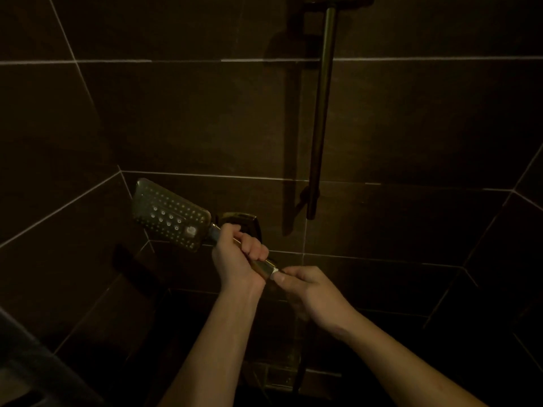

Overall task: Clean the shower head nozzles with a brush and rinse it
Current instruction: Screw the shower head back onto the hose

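A rectangular metal shower head [169, 214] with rows of nozzles faces me, tilted up to the left in dim light. My left hand [238, 255] grips its handle just below the head. My right hand [305, 284] pinches the handle's lower end [271, 270], where a white ring shows at the hose joint. No brush is in view.
Dark wall tiles surround the scene. A vertical slide rail [321, 113] runs down the wall at centre right. A metal wall fitting [244, 223] sits behind my left hand. A dark hose [299, 362] hangs below my right hand. A dark shape fills the lower left corner.
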### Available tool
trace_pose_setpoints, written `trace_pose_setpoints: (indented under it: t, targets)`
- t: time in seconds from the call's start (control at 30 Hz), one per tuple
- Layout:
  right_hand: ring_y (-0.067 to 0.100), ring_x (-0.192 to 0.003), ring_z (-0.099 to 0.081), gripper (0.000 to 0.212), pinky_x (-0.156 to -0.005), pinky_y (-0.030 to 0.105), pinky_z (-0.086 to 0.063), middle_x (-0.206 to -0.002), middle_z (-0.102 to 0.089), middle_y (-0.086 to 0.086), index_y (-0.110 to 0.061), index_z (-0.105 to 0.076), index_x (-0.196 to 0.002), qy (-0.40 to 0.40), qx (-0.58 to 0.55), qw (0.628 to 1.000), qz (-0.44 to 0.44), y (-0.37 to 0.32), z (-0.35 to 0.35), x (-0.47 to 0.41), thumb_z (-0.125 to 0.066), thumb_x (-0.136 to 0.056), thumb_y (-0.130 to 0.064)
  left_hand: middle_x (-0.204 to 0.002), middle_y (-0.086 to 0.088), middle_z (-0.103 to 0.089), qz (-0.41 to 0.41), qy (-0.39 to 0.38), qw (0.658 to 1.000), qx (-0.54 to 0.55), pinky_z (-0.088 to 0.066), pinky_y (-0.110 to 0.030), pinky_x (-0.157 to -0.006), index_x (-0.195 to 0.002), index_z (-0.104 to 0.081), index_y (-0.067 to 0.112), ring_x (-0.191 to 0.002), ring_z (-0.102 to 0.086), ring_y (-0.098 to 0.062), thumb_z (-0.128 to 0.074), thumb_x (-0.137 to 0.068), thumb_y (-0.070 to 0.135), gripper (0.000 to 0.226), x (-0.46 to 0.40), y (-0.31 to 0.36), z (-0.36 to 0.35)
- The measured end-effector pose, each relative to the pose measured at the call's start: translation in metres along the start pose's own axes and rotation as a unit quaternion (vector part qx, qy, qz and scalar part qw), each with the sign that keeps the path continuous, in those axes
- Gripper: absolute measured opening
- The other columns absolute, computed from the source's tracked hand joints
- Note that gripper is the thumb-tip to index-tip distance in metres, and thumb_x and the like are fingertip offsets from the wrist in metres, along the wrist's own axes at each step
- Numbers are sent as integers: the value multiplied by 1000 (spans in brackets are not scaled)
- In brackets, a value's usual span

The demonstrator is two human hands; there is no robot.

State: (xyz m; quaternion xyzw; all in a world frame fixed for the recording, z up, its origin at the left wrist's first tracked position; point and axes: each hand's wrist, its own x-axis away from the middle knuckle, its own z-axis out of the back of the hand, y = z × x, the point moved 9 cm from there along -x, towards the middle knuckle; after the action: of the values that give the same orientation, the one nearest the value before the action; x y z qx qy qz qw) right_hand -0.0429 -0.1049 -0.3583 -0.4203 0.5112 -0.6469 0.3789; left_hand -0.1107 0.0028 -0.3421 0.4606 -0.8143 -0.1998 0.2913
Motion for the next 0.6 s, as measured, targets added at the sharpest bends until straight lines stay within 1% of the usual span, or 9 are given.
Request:
trace_pose_setpoints:
  t: [0.07,0.13,0.2,0.27,0.33,0.4,0.43,0.53,0.6]
  targets:
    - [11,-49,-40,21,-46,25,-30,-60,-47,-6,-18,-65,-95,5,8,1000,-2,-1,-3,0,-53,-99,-35,-49,7,-38,-7,-3,1000,-11,-29,-22,-40,-64,-47,19,-40,-33,-8,-57,-93,15,30,-1,2,-2]
    - [11,-55,-46,18,-50,26,-35,-67,-53,-5,-26,-63,-100,46,100,994,23,-3,-1,1,-49,-100,-37,-50,7,-40,-19,10,999,-28,-31,-23,-41,-72,-50,18,-40,-35,-7,-60,-94,16,25,-2,4,-1]
    - [4,-52,-48,16,-46,20,-37,-71,-58,-7,-31,-56,-105,81,203,975,48,-8,-1,3,-43,-102,-39,-52,7,-43,-29,36,998,-44,-35,-24,-43,-79,-53,16,-42,-38,-7,-63,-96,18,19,-3,3,3]
    - [3,-58,-55,13,-47,17,-40,-80,-60,-8,-31,-50,-108,114,342,928,91,-18,-2,7,-42,-102,-38,-55,5,-46,-32,64,997,-40,-38,-25,-45,-89,-56,14,-44,-41,-8,-66,-96,20,13,-4,2,8]
    - [4,-76,-58,15,-60,16,-42,-97,-61,-9,-29,-46,-115,150,470,857,150,-32,-3,13,-46,-100,-34,-58,4,-49,-17,91,996,-18,-41,-26,-46,-101,-59,14,-45,-44,-8,-67,-96,22,12,-6,-1,12]
    - [7,-90,-57,24,-71,18,-44,-108,-59,-7,-26,-48,-122,180,510,816,205,-41,-4,18,-50,-99,-32,-59,3,-50,7,104,995,13,-42,-26,-46,-107,-59,14,-44,-44,-9,-66,-97,22,15,-7,-5,15]
    - [9,-92,-57,28,-72,19,-45,-109,-60,-6,-24,-50,-124,189,519,803,223,-43,-4,19,-54,-97,-30,-58,3,-50,16,105,994,26,-42,-26,-46,-108,-59,15,-43,-44,-9,-66,-98,23,15,-7,-6,14]
    - [11,-84,-57,36,-64,17,-40,-100,-62,-3,-20,-58,-120,232,527,774,263,-48,2,20,-69,-85,-19,-56,4,-49,24,113,992,53,-42,-26,-45,-115,-59,15,-42,-44,-9,-65,-98,25,20,-8,-6,12]
    - [11,-80,-54,35,-62,18,-40,-96,-61,-3,-19,-58,-119,242,525,763,290,-53,4,21,-68,-86,-18,-55,4,-48,26,116,990,71,-42,-25,-44,-119,-60,13,-42,-43,-8,-66,-98,26,26,-9,-7,10]
